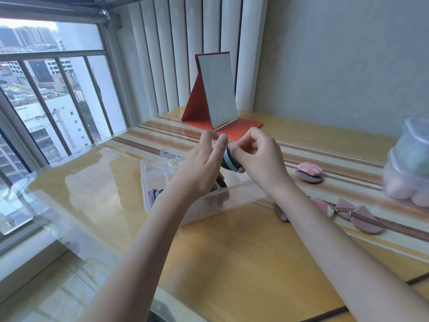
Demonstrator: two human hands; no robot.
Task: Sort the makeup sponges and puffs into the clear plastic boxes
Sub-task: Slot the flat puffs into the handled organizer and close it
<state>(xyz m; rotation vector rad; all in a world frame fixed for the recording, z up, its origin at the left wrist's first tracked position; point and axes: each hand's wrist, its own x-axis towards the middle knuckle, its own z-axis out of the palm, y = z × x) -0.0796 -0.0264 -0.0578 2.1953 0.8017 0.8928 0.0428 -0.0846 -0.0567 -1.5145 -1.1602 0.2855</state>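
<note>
Both hands hold a small stack of dark green and pale puffs [229, 160] on edge above the clear divided box [162, 194]. My left hand [204, 163] grips the stack from the left, and my right hand [257, 156] pinches its top right edge. Inside the box, purple puffs [154, 194] stand in the left compartment and dark puffs [220, 182] lie in the middle one. On the table to the right lie a round pink striped puff on a mauve one [310, 171] and several pink and mauve teardrop puffs [357, 214].
A red folding mirror [217, 94] stands at the back of the table. Stacked clear tubs [408, 168] with egg-shaped sponges stand at the far right edge. A glass sheet covers the table; a window with bars is on the left.
</note>
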